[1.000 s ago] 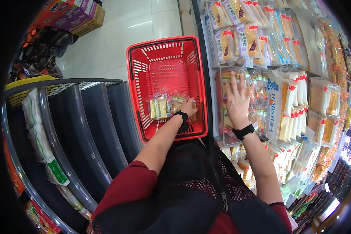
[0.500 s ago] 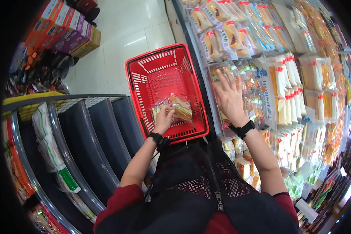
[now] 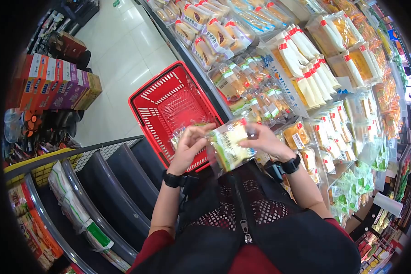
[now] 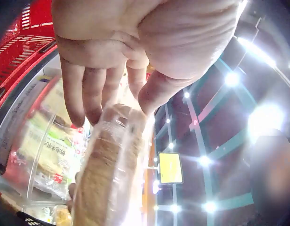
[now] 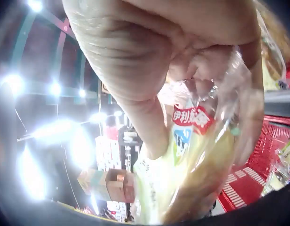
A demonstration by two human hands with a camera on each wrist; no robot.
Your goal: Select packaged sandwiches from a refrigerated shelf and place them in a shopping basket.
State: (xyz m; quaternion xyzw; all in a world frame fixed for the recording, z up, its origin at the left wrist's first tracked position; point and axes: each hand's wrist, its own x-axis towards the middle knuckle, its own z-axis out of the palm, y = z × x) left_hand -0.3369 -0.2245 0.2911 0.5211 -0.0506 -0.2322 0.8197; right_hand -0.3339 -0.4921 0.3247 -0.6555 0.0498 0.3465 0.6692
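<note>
Head view: a person stands in a shop aisle and holds one clear-wrapped bread packet [image 3: 230, 146] in both hands, in front of the chest and above the near corner of a basket.
Handling: the bread packet looks light and soft. The slices inside would likely squash under a hard squeeze, and the film looks slick and crinkly.
Where to hold: by the packet's narrow sides with flat, gentle pressure, or by the sealed film ends, and not across the soft faces.
Left hand [image 3: 189, 144]: it grasps the packet's left edge. In the left wrist view the thumb and fingers [image 4: 83, 89] pinch the end of the packet [image 4: 112, 174].
Right hand [image 3: 262, 139]: it is curled round the packet's upper right end. The right wrist view shows film bunched under the fingers close to a red label [image 5: 192, 120].
Floor [image 3: 123, 55]: pale glossy tiles run down the aisle.
Shelving [image 3: 306, 73]: it stands on the right, packed close with rows of similar wrapped bread, many with red seals.
Rack [image 3: 118, 182]: dark curved tiers stand on the left, with bagged goods along the outer edge.
Basket [image 3: 156, 81]: red plastic, on the floor between rack and shelving, just beyond the hands. It holds what seem to be a few more wrapped packets, partly hidden by the left hand.
Cartons [image 3: 55, 84]: a stack of orange and purple boxes sits across the aisle, well apart.
</note>
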